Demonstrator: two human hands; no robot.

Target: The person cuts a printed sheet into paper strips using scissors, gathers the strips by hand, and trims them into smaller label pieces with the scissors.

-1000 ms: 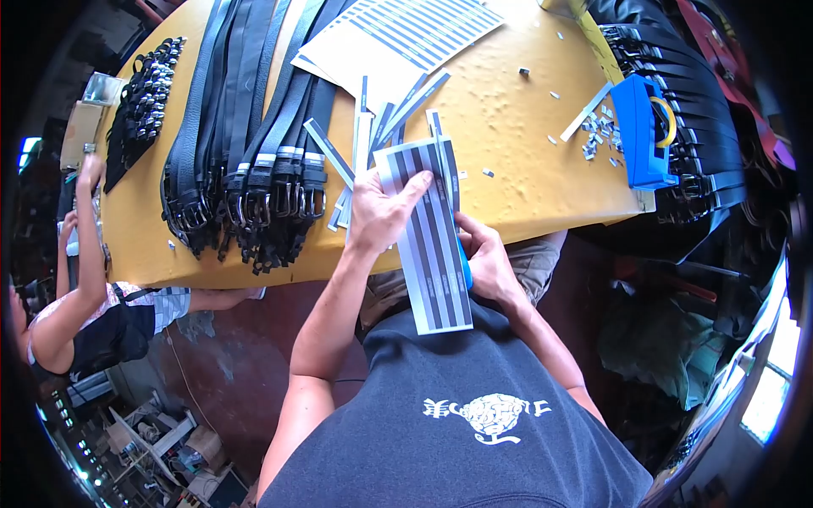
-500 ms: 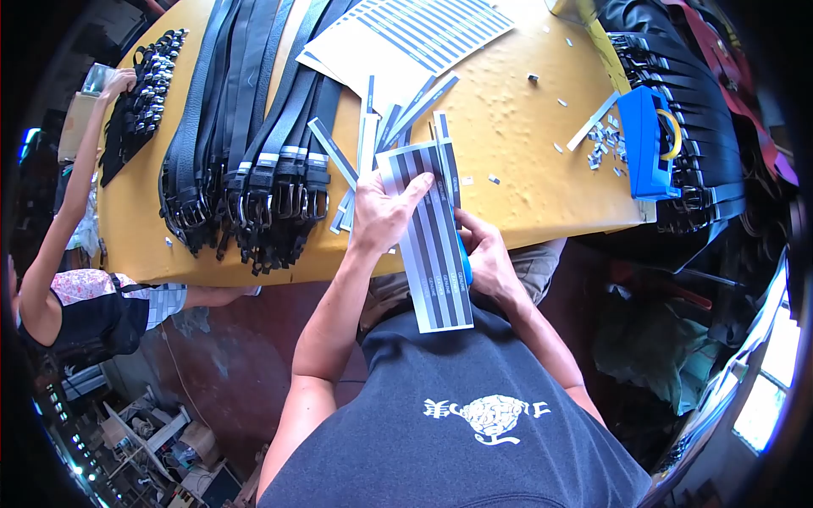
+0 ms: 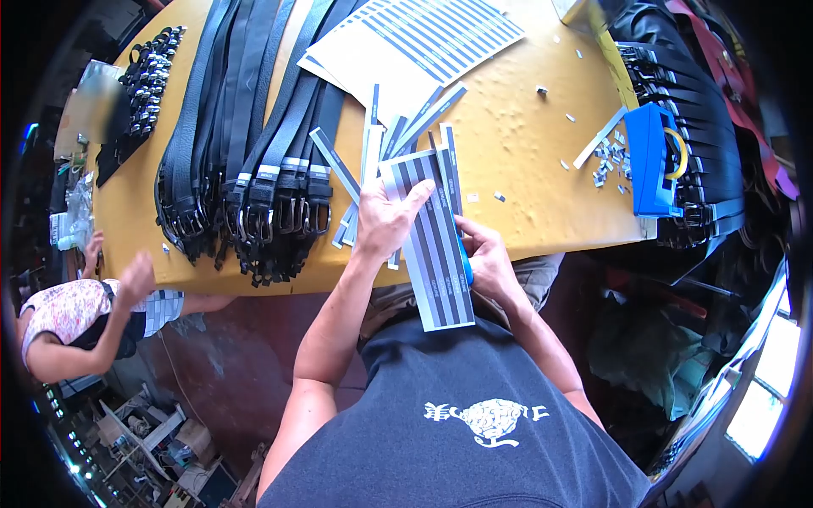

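At far left a co-worker (image 3: 72,326) sits by the table edge, above a cluttered shelf (image 3: 157,432) and a dark red floor (image 3: 262,356). The yellow-covered table (image 3: 525,144) bears a row of small buckled pieces (image 3: 151,89), then black belts (image 3: 246,102) laid with buckles toward the near edge, with printed label sheets (image 3: 423,42) overlapping them. Loose label strips (image 3: 334,161) fan out beside the left hand (image 3: 385,216), its thumb and fingers clamped on a striped label sheet (image 3: 436,254) tilted above the table's near edge. The right hand (image 3: 491,267) curls its fingers around a blue-handled tool (image 3: 467,269), partly hidden behind the sheet. Farther right are small clippings (image 3: 608,161), a blue tape dispenser (image 3: 650,165), more black belts (image 3: 686,118) and a bright window (image 3: 771,372). Half a second ago the co-worker's arm reached to the buckled pieces; now it is drawn back, the hand blurred. Both the person's hands keep their grip.
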